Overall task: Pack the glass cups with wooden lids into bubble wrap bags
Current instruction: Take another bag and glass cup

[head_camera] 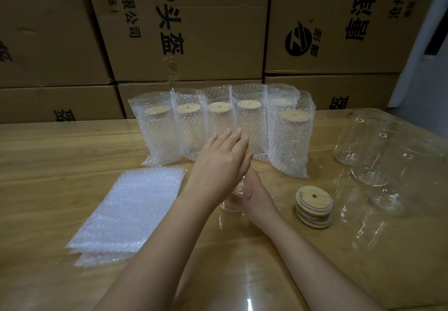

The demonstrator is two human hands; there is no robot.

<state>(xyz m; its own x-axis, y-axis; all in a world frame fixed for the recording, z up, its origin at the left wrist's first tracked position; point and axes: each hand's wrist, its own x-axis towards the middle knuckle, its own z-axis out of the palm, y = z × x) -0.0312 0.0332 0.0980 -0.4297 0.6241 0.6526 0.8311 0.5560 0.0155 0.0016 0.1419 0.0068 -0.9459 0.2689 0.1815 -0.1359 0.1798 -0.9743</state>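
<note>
A stack of flat bags [128,213] lay toward the front left corner of the table [48,155], its edges slightly fanned. Behind it, along the back edge, six packed cups [218,126] stood upright in a close row. Each was inside its own bubble wrap sleeve with a wooden lid showing through near the top. The rightmost one sat a little forward of the others.

In the middle of the table the left hand [218,165] was spread flat, fingers straight and together, palm down over the top of a clear cup [232,204]. Whether a lid lay under that palm could not be told. The right hand [252,194] was just below it, curled around the right side of the cup and gripping the glass. The two hands were close together, one above the other on the same cup, which stood in front of the packed row.

Just right of the hands, a short stack of lids [314,206] rested on the table, the top one showing its small hole. Farther right, near the right edge, several empty cups [363,141] stood clustered together, their outlines blurred. Cardboard boxes [194,31] with printed characters were piled behind the table.
</note>
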